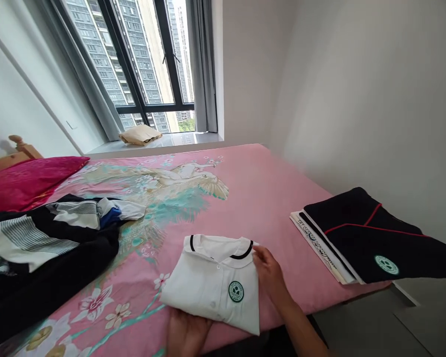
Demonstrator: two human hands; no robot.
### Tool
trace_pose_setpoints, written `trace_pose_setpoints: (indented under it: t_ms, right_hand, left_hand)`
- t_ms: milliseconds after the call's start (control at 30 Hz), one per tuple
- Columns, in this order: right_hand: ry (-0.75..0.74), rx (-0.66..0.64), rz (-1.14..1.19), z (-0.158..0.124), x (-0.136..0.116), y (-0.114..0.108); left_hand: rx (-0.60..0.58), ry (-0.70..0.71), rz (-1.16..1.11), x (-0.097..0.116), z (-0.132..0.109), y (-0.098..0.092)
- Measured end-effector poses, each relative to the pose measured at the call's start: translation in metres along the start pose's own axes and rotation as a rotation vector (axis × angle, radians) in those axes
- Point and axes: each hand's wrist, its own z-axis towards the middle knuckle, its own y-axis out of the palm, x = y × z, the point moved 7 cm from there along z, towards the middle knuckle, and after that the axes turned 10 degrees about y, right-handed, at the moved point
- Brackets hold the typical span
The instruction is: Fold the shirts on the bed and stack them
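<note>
"What's nearest you?"

"My left hand (186,331), low in the view. Its fingers run under the bottom edge of a white cotton collared shirt with black collar trim (208,292), so I can't make out whether they grip or only lie flat. I take it to be bearing up the lower fold."

"And the other?"

"My right hand (269,270) has its fingers bent in at the shirt's side edge, just below the collar, and looks closed on the cloth there. Holding that corner probably keeps the collar square. The shirt is folded into a compact block, front up, at the near side of the bed, with its round green badge (236,291) showing."

"What's beyond it?"

"To the right, near the bed's edge, a black garment with red piping (360,218) lies over pale folded cloth with printed lettering (315,248). They're layered with edges roughly together, I'd guess to keep them neat. Well apart on the left, a loose heap of black, white and striped clothes (82,253) sprawls on the pink bed sheet with a bird print (252,183)."

"Farther?"

"A crimson pillow (33,178) by the wooden headboard (13,158), then a beige cloth bundle (139,135) on the windowsill, resting clear of the bed, below a dark-framed window (143,106)."
</note>
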Motion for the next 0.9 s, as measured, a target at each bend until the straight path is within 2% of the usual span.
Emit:
trace_pose_setpoints:
  t_ms: [67, 133, 167, 267, 433, 567, 633, 700, 800, 900]
  right_hand:
    - [0.127, 0.056, -0.039, 0.001, 0.043, -0.030]
    - [0.243, 0.050, -0.063, 0.000, 0.073, -0.044]
    - [0.284, 0.033, -0.069, 0.000, 0.082, -0.046]
    - [0.349, -0.031, -0.069, 0.004, 0.085, -0.037]
    - [0.361, -0.085, -0.056, 0.016, 0.075, -0.016]
    - [0.319, -0.027, -0.052, 0.018, 0.079, -0.023]
    - [0.263, 0.037, -0.087, 0.023, 0.077, -0.031]
    - [0.173, 0.071, -0.133, 0.032, 0.068, -0.034]
    - [0.104, 0.015, -0.212, 0.056, 0.052, -0.026]
    - [0.115, -0.083, -0.345, 0.079, 0.040, -0.012]
  left_hand:
    - [0.050, -0.145, -0.328, -0.013, -0.016, -0.011]
    - [0.172, -0.307, -0.650, -0.024, -0.024, -0.019]
    - [0.246, -0.363, -0.731, -0.027, -0.024, -0.023]
    - [0.376, -0.391, -0.653, -0.023, -0.011, -0.034]
    - [0.329, -0.188, -0.429, 0.005, 0.011, -0.045]
    - [0.362, -0.331, -0.423, -0.013, 0.005, -0.067]
    - [0.317, -0.376, -0.418, -0.024, 0.006, -0.077]
    - [0.270, -0.345, -0.369, -0.027, 0.014, -0.087]
    - [0.233, -0.297, -0.274, -0.024, 0.033, -0.097]
    - [0.110, -0.293, -0.218, -0.018, 0.050, -0.090]
